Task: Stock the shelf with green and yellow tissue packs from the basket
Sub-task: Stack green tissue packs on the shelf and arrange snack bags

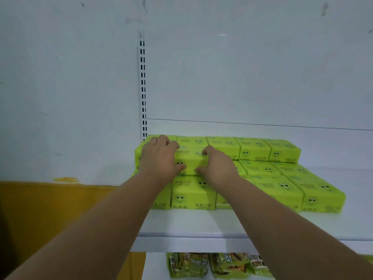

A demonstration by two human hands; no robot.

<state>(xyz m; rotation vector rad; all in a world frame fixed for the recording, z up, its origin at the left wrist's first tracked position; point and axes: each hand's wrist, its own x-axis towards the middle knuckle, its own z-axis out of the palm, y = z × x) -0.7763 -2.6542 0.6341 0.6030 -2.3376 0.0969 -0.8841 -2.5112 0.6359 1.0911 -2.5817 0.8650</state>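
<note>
Both hands settle a green tissue pack on top of the stack, centre of the frame.

The left hand [159,158] and right hand [217,164] clasp the tissue pack [191,159] by its two ends, fingers curled over its top, thumbs on its front. Its long axis runs left to right, smiley face toward us. It sits on the other green packs [282,184] on the white shelf [201,223]. Snack bags [212,265] lie below.
</note>
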